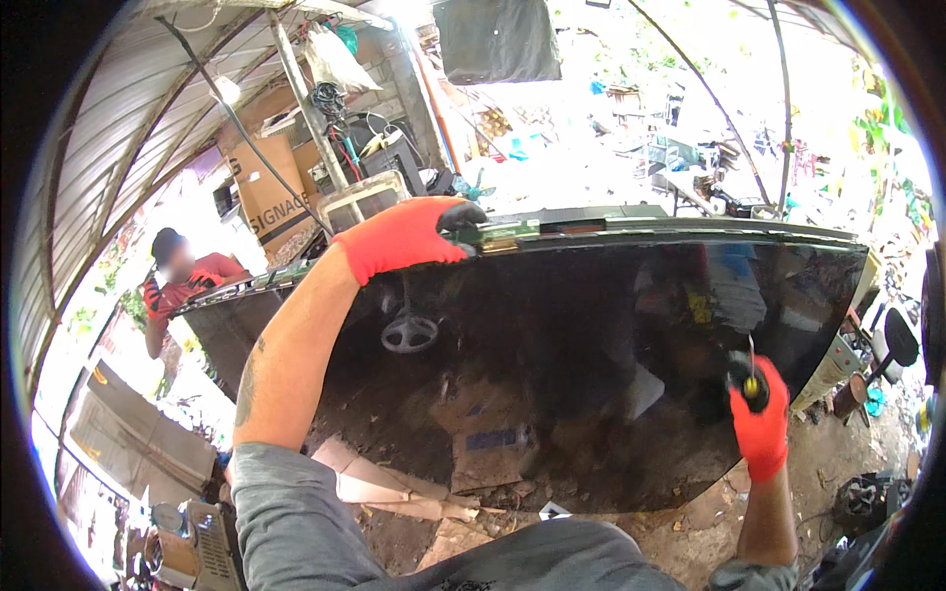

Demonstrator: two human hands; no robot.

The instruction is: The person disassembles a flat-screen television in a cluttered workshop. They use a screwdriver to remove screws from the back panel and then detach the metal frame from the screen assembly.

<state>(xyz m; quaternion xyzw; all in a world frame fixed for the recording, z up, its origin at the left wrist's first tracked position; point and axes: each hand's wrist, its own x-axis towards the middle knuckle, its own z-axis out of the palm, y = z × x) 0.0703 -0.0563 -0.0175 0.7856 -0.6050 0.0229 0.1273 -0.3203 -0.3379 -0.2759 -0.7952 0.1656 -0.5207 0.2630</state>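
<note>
Grey sleeves of the person fill the lower edge of the view, and both forearms rise from them toward a large black flat screen panel [591, 374]. It stands tilted in front of the person, its glossy face turned to the camera, and its long axis runs from left to right across the view. Beside its far left end, another person in a red shirt [182, 281] is seen, well apart from the wearer.

On the top edge of the panel lies a narrow green circuit strip [507, 230]. The left hand [404, 236], in a red glove with black fingertips, is clenched over this top edge, just beside the strip. The right hand [761, 419], also in a red glove, is lower, in front of the panel's right part, and it is closed around a screwdriver [751, 379] with a yellow and black handle; the thin shaft points upward. Whether the tip touches the panel cannot be told.

So the panel reaches between both hands: the left one holds it at the top, the right one is nearer to its lower right side. Under the panel, pieces of cardboard [414, 488] lie on the dirt floor [709, 507].
</note>
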